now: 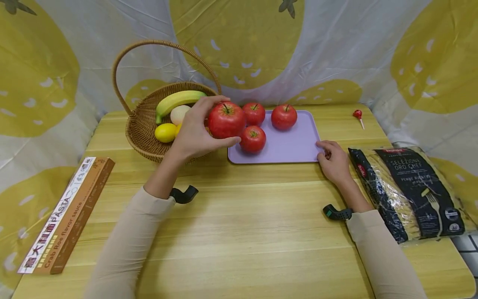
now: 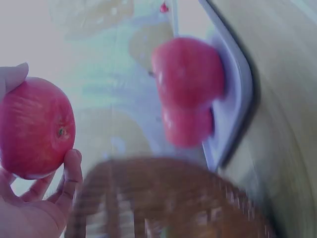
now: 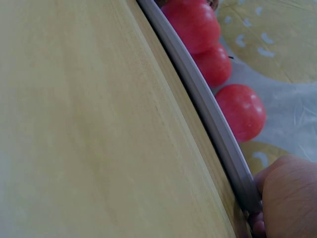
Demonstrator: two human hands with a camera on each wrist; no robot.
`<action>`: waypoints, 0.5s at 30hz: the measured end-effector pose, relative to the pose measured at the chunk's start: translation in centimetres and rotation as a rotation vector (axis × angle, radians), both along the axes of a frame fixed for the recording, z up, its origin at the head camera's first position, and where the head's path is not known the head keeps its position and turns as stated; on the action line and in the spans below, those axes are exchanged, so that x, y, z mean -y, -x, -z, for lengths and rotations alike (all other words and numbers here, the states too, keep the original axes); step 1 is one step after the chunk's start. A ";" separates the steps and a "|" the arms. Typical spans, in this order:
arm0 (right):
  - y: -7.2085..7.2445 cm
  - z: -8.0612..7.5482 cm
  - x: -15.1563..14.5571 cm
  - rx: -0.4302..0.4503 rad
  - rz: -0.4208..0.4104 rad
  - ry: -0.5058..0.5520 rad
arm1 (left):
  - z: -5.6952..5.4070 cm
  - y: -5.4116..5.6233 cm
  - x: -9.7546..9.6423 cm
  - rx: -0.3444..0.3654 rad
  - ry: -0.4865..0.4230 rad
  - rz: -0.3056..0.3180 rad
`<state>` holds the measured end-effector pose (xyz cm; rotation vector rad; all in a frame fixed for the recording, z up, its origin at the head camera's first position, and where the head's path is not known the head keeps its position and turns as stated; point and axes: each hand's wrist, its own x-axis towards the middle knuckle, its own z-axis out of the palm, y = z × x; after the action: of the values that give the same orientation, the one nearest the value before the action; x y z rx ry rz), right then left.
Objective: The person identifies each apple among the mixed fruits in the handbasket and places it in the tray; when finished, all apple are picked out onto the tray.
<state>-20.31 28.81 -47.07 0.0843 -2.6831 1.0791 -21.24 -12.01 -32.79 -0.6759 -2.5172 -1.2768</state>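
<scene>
My left hand (image 1: 198, 131) grips a large red apple (image 1: 226, 120) by its sides, raised between the wicker basket and the purple tray. In the left wrist view the apple (image 2: 37, 129) sits between thumb and fingers, apart from the other fruit. Three more red apples, one at the tray's front (image 1: 253, 139), one behind it (image 1: 254, 113) and one further right (image 1: 284, 116), stand on the purple tray (image 1: 295, 147). My right hand (image 1: 334, 161) pinches the tray's right edge; in the right wrist view its thumb and fingers meet around the tray rim (image 3: 218, 124).
The wicker basket (image 1: 143, 124) holds a banana (image 1: 179, 101), a pale round item (image 1: 179, 114) and a lemon (image 1: 165, 133). A pasta box (image 1: 67, 216) lies at left. To the right are a penne bag (image 1: 418, 195) and a red lollipop (image 1: 357, 114). A patterned cloth hangs behind.
</scene>
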 end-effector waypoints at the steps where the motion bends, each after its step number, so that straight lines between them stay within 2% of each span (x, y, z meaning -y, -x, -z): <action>1: 0.0 0.0 0.0 0.001 0.000 -0.001 | 0.1 0.1 -0.6 -0.006 -0.001 0.017; 5: 0.0 0.0 -0.1 0.002 0.004 -0.002 | 0.6 0.3 -3.1 -0.013 0.003 0.066; 9: 0.1 0.1 -0.1 -0.001 0.003 -0.002 | 1.3 0.6 -5.2 0.020 -0.012 0.110; 15: 0.1 0.2 -0.1 -0.007 -0.003 -0.001 | 2.7 0.9 -7.8 0.089 -0.032 0.120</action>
<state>-20.41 28.94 -47.25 0.0926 -2.6777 1.0766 -22.16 -4.20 -35.52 -0.7902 -2.5547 -1.4141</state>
